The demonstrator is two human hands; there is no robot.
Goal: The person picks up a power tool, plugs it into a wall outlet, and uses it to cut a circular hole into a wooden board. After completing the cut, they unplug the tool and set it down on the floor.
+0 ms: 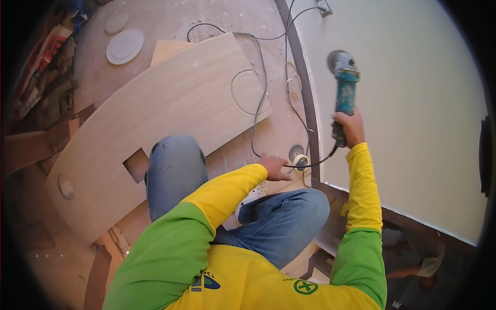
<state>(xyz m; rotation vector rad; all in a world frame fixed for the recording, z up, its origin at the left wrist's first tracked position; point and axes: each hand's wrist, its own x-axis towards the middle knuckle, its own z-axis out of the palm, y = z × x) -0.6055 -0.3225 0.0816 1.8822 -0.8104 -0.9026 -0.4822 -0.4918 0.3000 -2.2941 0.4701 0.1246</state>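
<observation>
My right hand (352, 126) is wrapped round the dark rear grip of a teal angle grinder (345, 93), held up on the right with its disc end pointing away from me. A black power cord (323, 160) runs from the grinder's tail to my left hand (275, 168), whose fingers are closed around it. Just right of my left hand lie a roll of tape (300, 163) and a dark grinding disc (296, 152). My left knee is over a large curved wooden panel (170, 98) with a square cutout (137, 165).
A pale upright panel (403, 103) with a dark frame stands on the right, with a wall socket (324, 7) at its top. Cords loop across the dusty floor. A round white lid (125, 47) lies at upper left, beside piled clutter (49, 67). Another person's arm (405, 272) shows lower right.
</observation>
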